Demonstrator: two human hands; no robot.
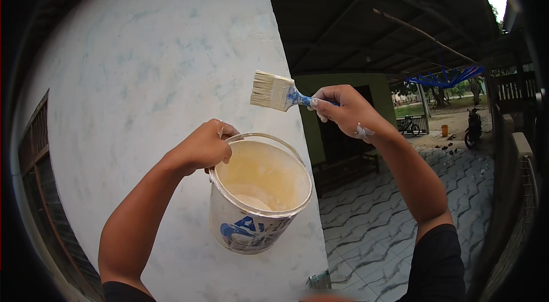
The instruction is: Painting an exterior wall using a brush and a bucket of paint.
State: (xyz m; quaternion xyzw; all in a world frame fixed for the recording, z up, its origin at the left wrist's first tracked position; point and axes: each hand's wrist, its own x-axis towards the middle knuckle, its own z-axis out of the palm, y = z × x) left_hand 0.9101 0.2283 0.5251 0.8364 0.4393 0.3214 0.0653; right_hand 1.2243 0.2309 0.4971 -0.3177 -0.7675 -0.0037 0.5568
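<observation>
My left hand (207,145) is closed on the rim and handle of a white plastic bucket (251,230) with blue markings. The bucket tilts toward me, its inside coated with pale yellowish-white residue. Above and right of it, my right hand (346,110) grips the blue handle of a flat paintbrush (273,90). The brush points left, its cream bristles in front of the wall; whether they touch it I cannot tell. White paint smears both hands and the right wrist. Directly ahead stands a white wall (154,62) with faint bluish-green patches showing through.
The wall's edge runs down the middle; right of it lies a covered porch with a tiled floor (377,216). A wooden bench (349,173) stands there. Farther off are a motorbike (473,129) and an orange container (445,130). A dark-framed window (40,153) is at the left.
</observation>
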